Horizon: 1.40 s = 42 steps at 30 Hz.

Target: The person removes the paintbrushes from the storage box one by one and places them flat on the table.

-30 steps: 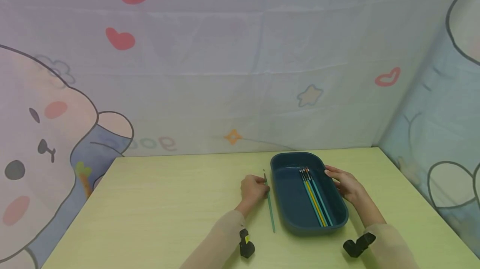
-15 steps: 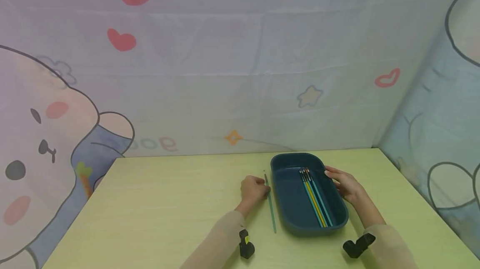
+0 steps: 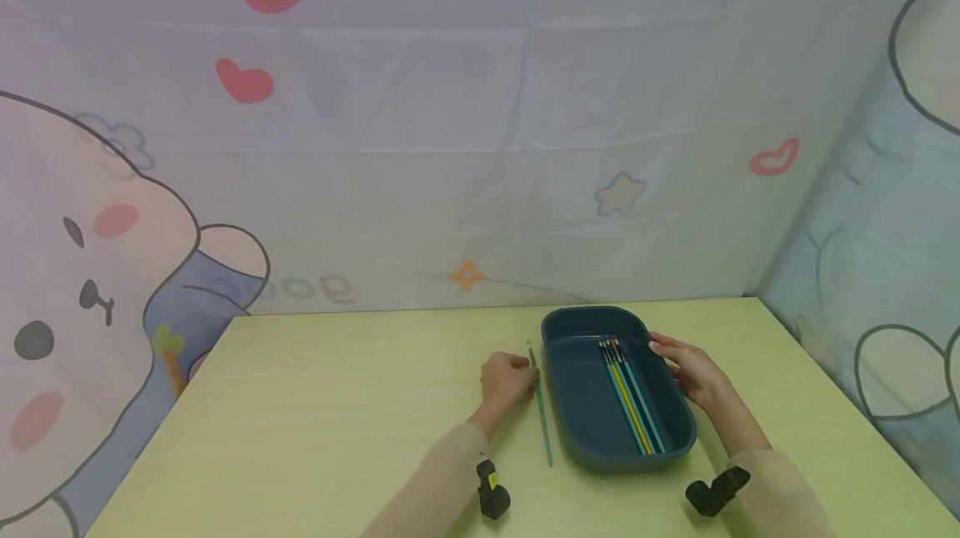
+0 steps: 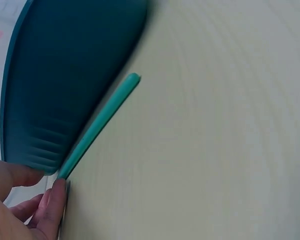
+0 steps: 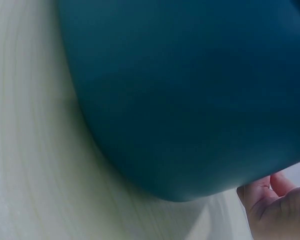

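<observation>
A dark blue plastic tray (image 3: 585, 405) stands on the table, its rounded corners and raised walls showing. Several thin paintbrushes (image 3: 633, 405), teal ones and a yellow one, lie side by side in its right half, tips pointing away. Just outside the left wall is one more teal paintbrush (image 3: 543, 425); my left hand (image 3: 506, 380) pinches it near its tip end. In the left wrist view its rounded handle end points away from the fingertips (image 4: 57, 192). My right hand (image 3: 697, 373) holds the tray's right side, fingertips at the rim. The tray wall hides part of those fingers in the right wrist view.
The pale wooden table (image 3: 322, 413) stretches left of the arms. A printed cloth (image 3: 412, 122) with hearts and cartoon animals hangs along its back and right. Black wrist cameras (image 3: 492, 492) sit on both sleeves.
</observation>
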Motion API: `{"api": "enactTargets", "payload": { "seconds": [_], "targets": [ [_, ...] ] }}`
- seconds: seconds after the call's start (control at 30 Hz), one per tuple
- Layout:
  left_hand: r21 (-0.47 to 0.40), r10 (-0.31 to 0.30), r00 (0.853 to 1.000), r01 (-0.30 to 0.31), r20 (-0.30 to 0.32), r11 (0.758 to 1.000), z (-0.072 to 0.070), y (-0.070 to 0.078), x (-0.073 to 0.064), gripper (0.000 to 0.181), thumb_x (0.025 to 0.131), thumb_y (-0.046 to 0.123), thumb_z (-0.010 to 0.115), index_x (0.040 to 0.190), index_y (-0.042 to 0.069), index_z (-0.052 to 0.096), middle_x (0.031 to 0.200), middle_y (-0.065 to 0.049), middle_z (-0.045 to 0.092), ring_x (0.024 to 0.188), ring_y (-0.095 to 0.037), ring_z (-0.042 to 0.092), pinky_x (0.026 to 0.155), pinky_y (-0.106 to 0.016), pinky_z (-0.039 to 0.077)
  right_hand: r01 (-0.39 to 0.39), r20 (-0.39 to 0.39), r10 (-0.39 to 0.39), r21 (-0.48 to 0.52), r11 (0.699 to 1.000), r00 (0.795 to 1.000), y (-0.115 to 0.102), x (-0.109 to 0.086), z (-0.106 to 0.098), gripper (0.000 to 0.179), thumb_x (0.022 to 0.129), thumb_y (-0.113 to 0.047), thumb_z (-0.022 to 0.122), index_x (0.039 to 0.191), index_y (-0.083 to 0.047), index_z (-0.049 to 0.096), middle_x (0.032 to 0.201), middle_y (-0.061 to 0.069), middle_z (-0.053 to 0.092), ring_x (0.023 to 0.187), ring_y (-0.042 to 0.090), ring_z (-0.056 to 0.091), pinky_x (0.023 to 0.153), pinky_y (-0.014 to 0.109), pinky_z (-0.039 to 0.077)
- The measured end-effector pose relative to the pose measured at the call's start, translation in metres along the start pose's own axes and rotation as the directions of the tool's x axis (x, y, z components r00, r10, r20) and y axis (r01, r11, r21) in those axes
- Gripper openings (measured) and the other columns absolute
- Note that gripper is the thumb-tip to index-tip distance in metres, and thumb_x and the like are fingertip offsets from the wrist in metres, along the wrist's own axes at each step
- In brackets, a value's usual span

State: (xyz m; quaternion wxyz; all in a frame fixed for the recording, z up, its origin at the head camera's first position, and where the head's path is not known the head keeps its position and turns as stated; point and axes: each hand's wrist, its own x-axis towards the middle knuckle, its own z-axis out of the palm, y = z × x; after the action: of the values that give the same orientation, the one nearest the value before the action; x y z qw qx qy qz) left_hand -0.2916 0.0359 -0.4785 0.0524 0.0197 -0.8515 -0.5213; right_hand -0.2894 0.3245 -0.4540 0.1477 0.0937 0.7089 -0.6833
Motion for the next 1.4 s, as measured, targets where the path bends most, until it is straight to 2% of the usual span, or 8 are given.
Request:
{"api": "enactTargets", "payload": {
  "seconds": [0.1, 0.23, 0.47, 0.57, 0.8, 1.03, 1.3, 1.4],
  "targets": [
    [-0.028, -0.003, 1.0, 0.003, -0.01, 1.0, -0.002, 0.002, 0.0, 0.021, 0.08, 0.004, 0.064, 0.097, -0.005, 0.073, 0.082, -0.018, 0.074, 0.052, -0.02, 0.069, 0.056, -0.026, 0.06, 0.0, -0.004, 0.0, -0.003, 1.0, 1.0, 0.0, 0.0, 0.0, 0.071, 0.097, -0.031, 0.057, 0.152, -0.005, 0.022, 0.097, -0.018, 0.061, 0.105, 0.013, 0.054, 0.079, 0.024, 0.053],
    [-0.072, -0.023, 1.0, 0.022, -0.019, 0.997, -0.006, 0.006, 0.0, 0.021, 0.081, 0.005, 0.062, 0.096, -0.003, 0.074, 0.088, -0.018, 0.074, 0.056, -0.021, 0.07, 0.06, -0.028, 0.061, -0.001, -0.004, 0.001, 0.0, 1.0, 1.0, -0.001, 0.0, -0.001, 0.07, 0.097, -0.031, 0.057, 0.152, -0.006, 0.022, 0.095, -0.018, 0.061, 0.096, 0.008, 0.057, 0.078, 0.024, 0.054],
    [-0.16, -0.077, 0.997, 0.075, -0.004, 0.984, -0.008, 0.011, 0.002, 0.022, 0.081, 0.008, 0.063, 0.097, -0.002, 0.074, 0.082, -0.016, 0.074, 0.057, -0.021, 0.07, 0.061, -0.026, 0.06, 0.002, 0.008, -0.002, 0.029, 1.0, 1.0, -0.003, -0.002, -0.003, 0.07, 0.096, -0.029, 0.058, 0.152, -0.006, 0.023, 0.092, -0.02, 0.062, 0.09, 0.004, 0.06, 0.078, 0.024, 0.055],
    [-0.206, -0.074, 0.997, 0.076, 0.013, 0.976, -0.007, 0.011, 0.004, 0.022, 0.083, 0.008, 0.064, 0.099, -0.003, 0.074, 0.085, -0.018, 0.074, 0.059, -0.023, 0.071, 0.057, -0.025, 0.06, 0.002, 0.008, -0.002, 0.012, 1.0, 1.0, -0.005, -0.002, -0.004, 0.069, 0.097, -0.028, 0.057, 0.152, -0.006, 0.023, 0.092, -0.02, 0.062, 0.088, 0.003, 0.061, 0.077, 0.024, 0.056],
    [-0.233, -0.074, 0.997, 0.076, 0.019, 0.969, -0.01, 0.022, 0.002, 0.024, 0.084, 0.012, 0.065, 0.102, -0.002, 0.073, 0.09, -0.019, 0.074, 0.063, -0.026, 0.072, 0.066, -0.028, 0.062, -0.01, -0.009, 0.009, -0.059, 0.998, 1.0, -0.008, -0.002, -0.005, 0.067, 0.097, -0.028, 0.056, 0.151, -0.003, 0.025, 0.092, -0.019, 0.063, 0.089, 0.003, 0.06, 0.077, 0.022, 0.055],
    [-0.298, -0.105, 0.994, 0.107, 0.024, 0.948, -0.012, 0.031, 0.0, 0.025, 0.081, 0.011, 0.063, 0.099, -0.003, 0.073, 0.082, -0.021, 0.073, 0.064, -0.029, 0.072, 0.057, -0.026, 0.06, -0.011, 0.012, 0.011, -0.038, 0.999, 1.0, -0.007, -0.001, -0.006, 0.068, 0.096, -0.028, 0.057, 0.151, -0.002, 0.025, 0.092, -0.021, 0.061, 0.089, 0.001, 0.058, 0.077, 0.02, 0.055],
    [-0.323, -0.11, 0.993, 0.121, 0.052, 0.939, -0.014, 0.039, 0.0, 0.026, 0.082, 0.011, 0.063, 0.102, -0.003, 0.073, 0.088, -0.018, 0.074, 0.049, -0.008, 0.063, 0.056, -0.024, 0.06, -0.013, 0.08, 0.013, 0.003, 1.0, 0.997, -0.006, -0.001, -0.011, 0.063, 0.098, -0.025, 0.055, 0.15, -0.003, 0.028, 0.091, -0.021, 0.062, 0.089, 0.001, 0.056, 0.075, 0.017, 0.054],
    [-0.338, -0.119, 0.991, 0.131, 0.056, 0.932, -0.017, 0.043, 0.0, 0.026, 0.083, 0.012, 0.063, 0.102, -0.003, 0.073, 0.094, -0.019, 0.073, 0.049, -0.007, 0.062, 0.057, -0.025, 0.06, -0.01, 0.107, 0.011, -0.003, 1.0, 0.994, -0.006, -0.001, -0.012, 0.062, 0.098, -0.023, 0.053, 0.15, -0.002, 0.027, 0.094, -0.02, 0.061, 0.091, 0.001, 0.055, 0.075, 0.016, 0.053]
  ]
}}
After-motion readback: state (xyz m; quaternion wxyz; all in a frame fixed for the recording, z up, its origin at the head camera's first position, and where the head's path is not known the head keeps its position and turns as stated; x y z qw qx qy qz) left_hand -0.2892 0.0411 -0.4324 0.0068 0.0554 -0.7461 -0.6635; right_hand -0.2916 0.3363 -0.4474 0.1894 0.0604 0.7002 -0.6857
